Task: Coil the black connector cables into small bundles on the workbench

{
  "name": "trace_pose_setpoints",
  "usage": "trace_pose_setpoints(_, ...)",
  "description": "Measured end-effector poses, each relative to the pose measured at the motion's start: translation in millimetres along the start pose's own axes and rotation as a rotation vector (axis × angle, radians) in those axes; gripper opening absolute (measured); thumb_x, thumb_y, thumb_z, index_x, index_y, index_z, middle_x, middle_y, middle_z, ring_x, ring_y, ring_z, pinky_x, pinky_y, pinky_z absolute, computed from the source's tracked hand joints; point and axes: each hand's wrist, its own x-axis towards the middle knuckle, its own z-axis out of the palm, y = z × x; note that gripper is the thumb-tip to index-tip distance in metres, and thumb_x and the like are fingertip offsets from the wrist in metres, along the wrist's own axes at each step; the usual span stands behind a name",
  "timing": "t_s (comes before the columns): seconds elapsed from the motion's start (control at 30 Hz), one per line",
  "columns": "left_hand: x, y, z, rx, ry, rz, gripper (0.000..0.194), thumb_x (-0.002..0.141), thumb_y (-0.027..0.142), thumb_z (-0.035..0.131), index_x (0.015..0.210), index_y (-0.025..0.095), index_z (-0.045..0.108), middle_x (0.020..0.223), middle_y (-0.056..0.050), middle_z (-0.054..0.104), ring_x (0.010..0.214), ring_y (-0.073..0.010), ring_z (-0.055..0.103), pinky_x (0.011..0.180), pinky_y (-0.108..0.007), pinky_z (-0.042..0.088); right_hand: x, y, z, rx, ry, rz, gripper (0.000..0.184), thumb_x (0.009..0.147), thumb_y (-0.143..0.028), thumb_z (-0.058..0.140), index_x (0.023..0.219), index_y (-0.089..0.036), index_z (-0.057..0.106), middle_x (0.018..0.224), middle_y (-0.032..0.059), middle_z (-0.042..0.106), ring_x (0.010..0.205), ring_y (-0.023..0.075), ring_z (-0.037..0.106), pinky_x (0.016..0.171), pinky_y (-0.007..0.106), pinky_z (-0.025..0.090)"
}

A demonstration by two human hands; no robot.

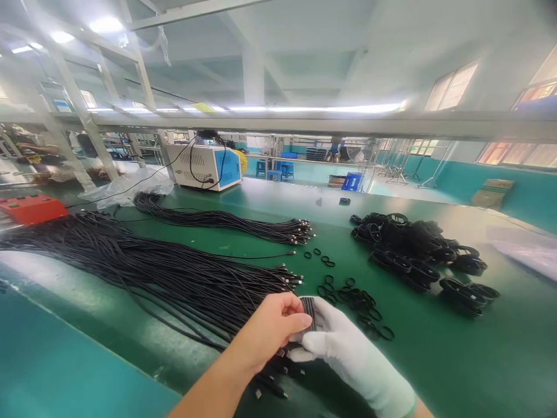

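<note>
A coiled black cable is pinched between my two hands, its loops side by side. My bare left hand is closed on the coil from the left, thumb across its front. From the right, my right hand, in a white glove, wraps its fingers around the same coil. Under and left of my hands lies a large bundle of straight black cables, with connector ends pointing right. Just beyond my right hand is a scatter of small black rubber rings. The coil's far side is hidden by my fingers.
Coiled cables are heaped on the green table at the right. A second cable bundle lies farther back. Behind it stand a white-and-blue machine and a plastic bag. A red box sits far left.
</note>
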Motion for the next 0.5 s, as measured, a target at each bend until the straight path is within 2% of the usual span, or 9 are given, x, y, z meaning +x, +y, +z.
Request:
trace_pose_setpoints(0.13, 0.1, -7.6, -1.8, -0.067, -0.064, 0.013, 0.012, 0.075, 0.024, 0.053, 0.068, 0.016, 0.046, 0.055, 0.007, 0.041, 0.047, -0.0056, 0.032, 0.046, -0.019, 0.029, -0.6, 3.4, 0.3, 0.056, -0.036, 0.024, 0.051, 0.062, -0.027, 0.074, 0.106, -0.014, 0.054, 0.097, 0.0083, 0.055, 0.087, 0.0211, 0.058, 0.07, 0.037, 0.052)
trace_pose_setpoints(0.2, -0.8, -5.9, -4.8, 0.044, -0.055, 0.004, 0.015, 0.078, 0.027, 0.05, 0.068, 0.017, 0.048, 0.055, 0.005, 0.044, 0.048, -0.0077, 0.037, 0.046, -0.02, 0.032, -0.8, 4.6, 0.0, 0.069, -0.034, 0.028, 0.05, 0.062, -0.025, 0.074, 0.106, -0.014, 0.054, 0.095, 0.0078, 0.055, 0.085, 0.0203, 0.058, 0.069, 0.036, 0.052)
trace_pose_setpoints(0.23, -1.8, -3.9, -6.2, 0.139, -0.005, 0.022, 0.016, 0.08, 0.028, 0.048, 0.068, 0.017, 0.05, 0.057, 0.004, 0.047, 0.05, -0.0091, 0.041, 0.048, -0.021, 0.034, -0.8, 4.8, 0.1, 0.079, -0.025, 0.024, 0.05, 0.062, -0.024, 0.074, 0.106, -0.014, 0.054, 0.095, 0.0074, 0.055, 0.085, 0.0199, 0.057, 0.068, 0.035, 0.052)
trace_pose_setpoints(0.3, -4.4, 0.1, -8.1, 0.354, 0.16, 0.132, 0.012, 0.081, 0.024, 0.047, 0.078, 0.018, 0.057, 0.07, 0.001, 0.055, 0.058, -0.0116, 0.049, 0.055, -0.023, 0.04, -0.7, 4.3, 1.2, 0.085, -0.02, 0.028, 0.049, 0.062, -0.021, 0.072, 0.106, -0.014, 0.054, 0.095, 0.0072, 0.054, 0.085, 0.0197, 0.057, 0.067, 0.034, 0.052)
trace_pose_setpoints(0.37, -6.5, 0.5, -7.8, 0.526, 0.278, 0.3, 0.022, 0.077, 0.012, 0.046, 0.091, 0.021, 0.06, 0.089, 0.0, 0.058, 0.071, -0.0128, 0.054, 0.067, -0.024, 0.043, -0.5, 3.2, 3.2, 0.049, -0.019, 0.05, 0.049, 0.061, -0.018, 0.071, 0.106, -0.014, 0.054, 0.097, 0.0074, 0.055, 0.086, 0.0209, 0.057, 0.068, 0.035, 0.052)
trace_pose_setpoints(0.43, -6.7, -5.3, -5.8, 0.62, 0.287, 0.44, 0.038, 0.072, 0.001, 0.043, 0.096, 0.023, 0.062, 0.095, 0.0, 0.057, 0.079, -0.0128, 0.055, 0.074, -0.024, 0.043, -0.6, 2.5, 5.3, 0.001, -0.013, 0.069, 0.048, 0.059, -0.013, 0.07, 0.104, -0.015, 0.055, 0.096, 0.0071, 0.056, 0.086, 0.0215, 0.058, 0.068, 0.037, 0.052)
trace_pose_setpoints(0.5, -4.4, -16.2, -2.6, 0.653, 0.301, 0.533, 0.04, 0.072, -0.002, 0.041, 0.092, 0.022, 0.065, 0.087, -0.001, 0.058, 0.077, -0.0124, 0.056, 0.072, -0.022, 0.044, -1.2, 2.8, 6.7, -0.002, -0.022, 0.071, 0.048, 0.057, -0.01, 0.069, 0.103, -0.015, 0.055, 0.094, 0.0059, 0.057, 0.084, 0.0207, 0.057, 0.069, 0.037, 0.052)
